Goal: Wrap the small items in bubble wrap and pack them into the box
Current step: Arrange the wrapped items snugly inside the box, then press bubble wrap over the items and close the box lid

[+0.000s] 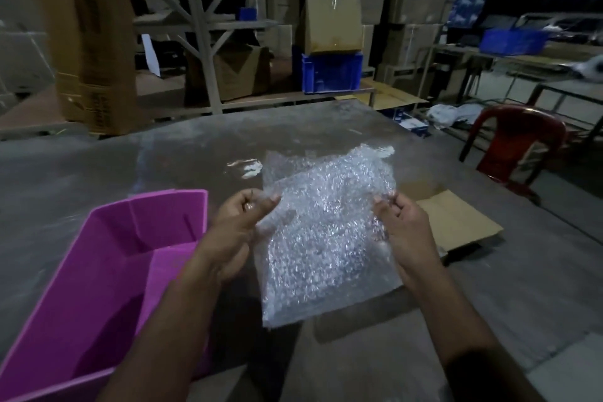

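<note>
Pink plastic bin (107,258), smooth-walled, sits nearest on the grey table (98,166). Right of the bin, left hand (243,222) and right hand (403,225) each pinch an edge of a clear, dimpled bubble wrap sheet (326,232). Beyond it lies flat brown cardboard (456,222).
</note>
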A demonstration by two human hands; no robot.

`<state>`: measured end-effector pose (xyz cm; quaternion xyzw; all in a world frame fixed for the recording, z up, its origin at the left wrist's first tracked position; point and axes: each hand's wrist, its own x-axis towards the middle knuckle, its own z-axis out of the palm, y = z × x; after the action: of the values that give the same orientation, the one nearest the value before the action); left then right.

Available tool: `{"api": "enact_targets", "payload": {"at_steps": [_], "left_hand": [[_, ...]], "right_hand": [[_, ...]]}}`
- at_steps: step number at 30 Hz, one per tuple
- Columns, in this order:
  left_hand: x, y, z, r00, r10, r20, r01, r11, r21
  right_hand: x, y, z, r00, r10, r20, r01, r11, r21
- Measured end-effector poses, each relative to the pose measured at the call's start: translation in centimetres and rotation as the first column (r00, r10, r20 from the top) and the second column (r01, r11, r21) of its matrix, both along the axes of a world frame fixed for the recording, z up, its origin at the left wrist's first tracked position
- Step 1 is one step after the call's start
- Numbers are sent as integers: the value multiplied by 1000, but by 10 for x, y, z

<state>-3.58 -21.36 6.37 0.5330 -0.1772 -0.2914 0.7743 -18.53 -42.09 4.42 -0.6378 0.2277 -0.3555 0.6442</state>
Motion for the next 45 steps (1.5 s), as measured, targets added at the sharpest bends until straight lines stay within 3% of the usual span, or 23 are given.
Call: {"api": "enact_targets", "payload": {"at_steps": [6,15,18,21,24,27,31,37,41,45], "left_hand": [[-15,-13,-34,996,61,-63,-59,998,36],[-28,-43,-46,937,162,308,-214,966,143],[-34,-53,-47,902,154,404,-227,964,139],[-38,-58,-45,876,102,472,-204,964,171],[-41,-64,-45,857,91,507,-222,953,204],[-44,-68,-43,849,135,511,-286,930,231],[-46,-71,-36,737,-39,675,-306,870,385],[-52,-78,-38,792,-153,591,-239,813,532],[-59,-82,-44,870,1,493,-262,848,460],[-68,-81,-38,837,126,532,-367,851,376]], "right_hand": [[-16,-20,-27,997,57,-54,-57,998,1],[-26,-49,-39,988,24,-153,-43,992,-122],[-20,-58,-49,981,44,-188,-57,996,-68],[-15,-65,-55,988,106,-112,-103,994,30],[-14,-77,-52,991,132,-21,-131,991,20],[-16,-91,-48,984,174,-27,-173,985,19],[-17,-106,-42,972,232,-30,-230,972,44],[-16,-118,-43,957,290,-5,-290,956,55],[-17,-126,-43,931,364,9,-364,930,43],[-19,-135,-45,857,490,-161,-511,849,-132]]}}
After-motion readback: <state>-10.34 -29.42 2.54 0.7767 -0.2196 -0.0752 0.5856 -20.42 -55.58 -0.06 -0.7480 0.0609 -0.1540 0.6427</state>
